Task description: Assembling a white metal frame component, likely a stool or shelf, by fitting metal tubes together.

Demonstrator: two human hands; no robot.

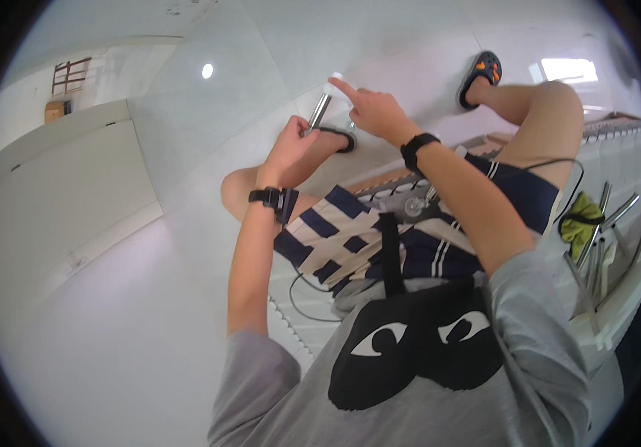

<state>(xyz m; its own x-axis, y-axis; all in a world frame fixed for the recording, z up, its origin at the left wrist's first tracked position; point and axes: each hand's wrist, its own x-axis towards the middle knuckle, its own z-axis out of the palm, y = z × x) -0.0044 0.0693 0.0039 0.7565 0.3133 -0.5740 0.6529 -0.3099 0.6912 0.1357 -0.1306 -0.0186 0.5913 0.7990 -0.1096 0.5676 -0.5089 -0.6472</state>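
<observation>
My left hand [291, 145] grips the lower end of a short shiny metal tube [319, 112] and holds it up in front of me. A white cap [335, 77] sits on the tube's top end. My right hand [371, 110] is at that top end, index finger stretched out and touching the cap. Both wrists wear black bands. I am seated, with my knees and striped dark shorts [358, 238] below the hands.
A white bench surface [633, 290] to my right carries several loose metal tubes [607, 231] and a yellow-green cloth [581, 220]. A thin black cable [302, 287] runs across my lap. White tiled floor [209, 134] and a low white wall [60, 201] lie to the left.
</observation>
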